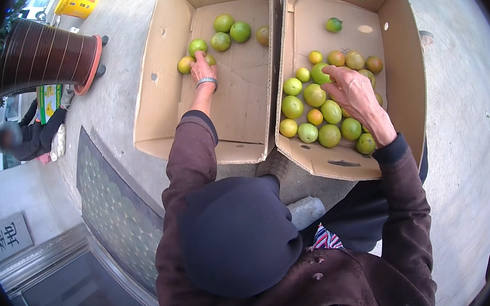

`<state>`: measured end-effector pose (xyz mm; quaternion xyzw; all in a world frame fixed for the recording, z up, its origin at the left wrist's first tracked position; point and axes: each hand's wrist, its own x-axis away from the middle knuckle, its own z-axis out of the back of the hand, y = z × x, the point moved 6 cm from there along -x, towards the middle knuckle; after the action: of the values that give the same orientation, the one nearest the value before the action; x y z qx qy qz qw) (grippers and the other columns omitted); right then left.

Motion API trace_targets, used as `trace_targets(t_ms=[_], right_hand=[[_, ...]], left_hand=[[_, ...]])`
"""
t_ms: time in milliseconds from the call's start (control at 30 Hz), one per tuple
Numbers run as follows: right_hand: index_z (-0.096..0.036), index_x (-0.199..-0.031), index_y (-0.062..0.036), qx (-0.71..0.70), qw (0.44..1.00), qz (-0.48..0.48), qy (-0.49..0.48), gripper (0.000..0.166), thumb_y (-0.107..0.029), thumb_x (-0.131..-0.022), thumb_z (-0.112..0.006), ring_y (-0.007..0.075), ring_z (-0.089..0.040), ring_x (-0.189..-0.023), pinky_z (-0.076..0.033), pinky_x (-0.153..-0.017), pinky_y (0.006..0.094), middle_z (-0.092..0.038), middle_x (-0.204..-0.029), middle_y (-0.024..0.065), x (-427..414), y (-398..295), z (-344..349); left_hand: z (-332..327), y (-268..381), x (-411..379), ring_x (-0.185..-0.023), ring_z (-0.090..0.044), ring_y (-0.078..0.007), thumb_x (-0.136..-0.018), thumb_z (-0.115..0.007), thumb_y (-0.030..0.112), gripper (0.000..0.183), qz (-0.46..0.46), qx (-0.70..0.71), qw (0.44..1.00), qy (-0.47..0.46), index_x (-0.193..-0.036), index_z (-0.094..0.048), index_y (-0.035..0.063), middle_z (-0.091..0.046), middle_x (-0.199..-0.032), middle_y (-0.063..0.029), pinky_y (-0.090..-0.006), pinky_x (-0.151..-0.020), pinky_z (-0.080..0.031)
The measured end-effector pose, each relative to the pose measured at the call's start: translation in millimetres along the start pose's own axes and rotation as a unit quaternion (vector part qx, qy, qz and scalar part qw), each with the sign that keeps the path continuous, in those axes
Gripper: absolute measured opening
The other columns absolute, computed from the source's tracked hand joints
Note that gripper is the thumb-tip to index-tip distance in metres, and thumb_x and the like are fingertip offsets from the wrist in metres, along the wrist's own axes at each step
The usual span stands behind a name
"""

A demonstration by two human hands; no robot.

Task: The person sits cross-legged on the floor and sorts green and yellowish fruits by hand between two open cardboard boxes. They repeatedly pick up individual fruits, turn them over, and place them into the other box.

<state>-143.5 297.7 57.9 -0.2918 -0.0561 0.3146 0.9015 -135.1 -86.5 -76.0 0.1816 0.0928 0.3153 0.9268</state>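
Observation:
Two open cardboard boxes stand side by side before me. Inside the left box are several green and yellowish citrus fruits. My left hand, with a metal band at the wrist, reaches among them; its fingertips touch a green citrus fruit. A yellow fruit lies just left of that hand, and its grip is partly hidden. The right box holds many more green, yellow and orange-tinged fruits. Over these, my right hand has thumb and fingers on a bright green citrus fruit. One small dark green fruit lies apart at the far end.
A yellow bucket and a brown planter on a wheeled base stand at left on the concrete floor. Another person sits beyond, by a printed carton. A patterned mat lies near my left side.

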Motion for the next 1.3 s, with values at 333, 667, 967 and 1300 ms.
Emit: trace_targets(t_ms=[333,667,967,1300], right_hand=[[-0.06,-0.097,-0.0019,0.009,0.999,0.023,0.033,0.024,-0.016,-0.078,-0.063,0.035,-0.062,-0.073,-0.049,-0.065,0.0437,-0.062,-0.074,0.0173,-1,11,-3],[-0.044,-0.134,-0.0081,-0.296,0.951,0.016,0.093,0.066,-0.024,-0.078,-0.073,0.0141,-0.059,-0.082,-0.052,-0.066,0.027,-0.055,-0.116,0.0088,-2,-22,18],[-0.056,-0.121,-0.0114,-0.212,0.969,0.059,0.11,0.053,-0.014,-0.072,-0.075,0.0177,-0.059,-0.085,-0.049,-0.07,0.0299,-0.06,-0.106,0.006,0,-28,24],[-0.049,-0.108,-0.0097,0.0,0.999,0.001,0.033,0.043,-0.012,-0.067,-0.062,0.0313,-0.055,-0.093,-0.042,-0.083,0.0418,-0.06,-0.095,0.011,-79,43,-41]], left_hand=[[0,-22,-16,-0.061,-0.064,-0.0286,-0.07,-0.071,0.009,0.045,0.225,0.392,0.892,-0.027,-0.109,-0.047,0.0071,-0.061,-0.088,-0.0196,-0.036,-0.043,-0.054],[130,209,76,-0.091,-0.061,-0.0204,-0.08,-0.062,0.011,0.051,-0.209,0.519,0.761,-0.329,-0.127,-0.045,0.0022,-0.059,-0.103,-0.0127,-0.0322,-0.077,-0.053],[100,234,126,-0.087,-0.061,-0.0164,-0.07,-0.075,0.004,0.084,-0.27,0.426,0.764,-0.404,-0.138,-0.027,0.0034,-0.055,-0.109,-0.0162,-0.0252,-0.074,-0.052],[88,130,22,-0.082,-0.065,-0.0317,-0.085,-0.058,0.004,0.041,0.014,0.617,0.778,-0.121,-0.121,-0.04,-0.0052,-0.058,-0.098,-0.0239,-0.0361,-0.07,-0.057]])
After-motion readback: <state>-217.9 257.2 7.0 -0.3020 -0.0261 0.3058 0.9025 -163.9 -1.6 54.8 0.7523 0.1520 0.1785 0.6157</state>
